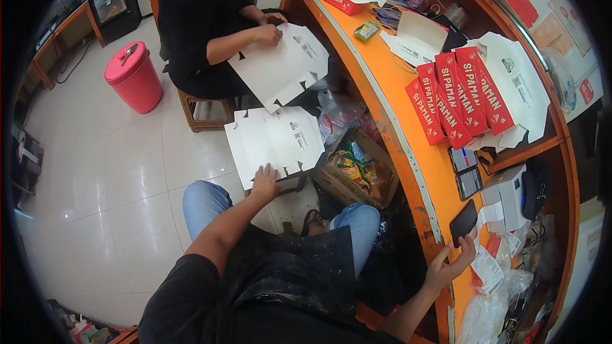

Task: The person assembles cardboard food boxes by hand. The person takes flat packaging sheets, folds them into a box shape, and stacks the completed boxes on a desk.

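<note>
The left hand (264,181) rests with fingers spread on the near edge of a stack of flat white cardboard sheets (274,140) lying on a low stool. The right hand (449,261) curls loosely around a dark phone (463,222) at the near edge of the orange counter (382,89).

Matt cardboard, glossy tile, worn painted wood

The flat white box blank (274,140) under the left hand (264,183) is smooth, matt cardboard; the phone (463,222) at the right hand (446,267) is glossy black. The folded red boxes (456,99) have a slight sheen. The orange tabletop (382,83) is painted wood, chipped along its edge. The floor (108,178) is shiny white tile, the pink bucket (134,76) smooth plastic, the stool (204,114) woven rattan.
</note>
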The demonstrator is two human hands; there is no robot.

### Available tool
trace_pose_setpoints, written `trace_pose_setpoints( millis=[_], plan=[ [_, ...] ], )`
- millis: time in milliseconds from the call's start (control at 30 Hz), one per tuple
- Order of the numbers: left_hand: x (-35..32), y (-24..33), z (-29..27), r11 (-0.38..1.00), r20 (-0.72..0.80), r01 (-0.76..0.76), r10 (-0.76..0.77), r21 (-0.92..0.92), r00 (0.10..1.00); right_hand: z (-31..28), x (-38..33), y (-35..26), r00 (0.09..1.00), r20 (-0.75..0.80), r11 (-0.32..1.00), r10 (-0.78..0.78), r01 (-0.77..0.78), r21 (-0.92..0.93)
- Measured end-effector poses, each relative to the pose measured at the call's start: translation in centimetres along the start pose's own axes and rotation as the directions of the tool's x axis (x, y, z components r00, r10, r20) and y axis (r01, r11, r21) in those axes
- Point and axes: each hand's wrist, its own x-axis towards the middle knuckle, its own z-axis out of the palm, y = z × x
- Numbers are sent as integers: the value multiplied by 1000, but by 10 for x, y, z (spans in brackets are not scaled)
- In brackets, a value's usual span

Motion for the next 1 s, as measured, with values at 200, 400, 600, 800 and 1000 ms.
trace_pose_setpoints(
  millis=[200, 400, 600, 800, 1000],
  plan=[
    [36, -24, 9, 992, 275, -21, -12, 120, 961, -15, 4, -3, 1000, -17, 999, -20, 20, -31],
    [70, -37, -3, 987, 327, -105, 61, 120, 943, -17, 1, -11, 999, -9, 999, 47, -47, 9],
    [70, -29, -32, 1000, 248, -12, 14, -9, 969, -9, 1, -19, 999, 10, 998, 33, -34, 46],
    [75, -40, -34, 998, 188, 32, -23, -45, 982, 10, 5, -47, 995, 28, 964, 95, -99, 247],
    [72, -45, -27, 991, 289, -51, 13, 124, 957, 23, 14, -63, 997, 46, 942, 61, -73, 326]
  ],
)
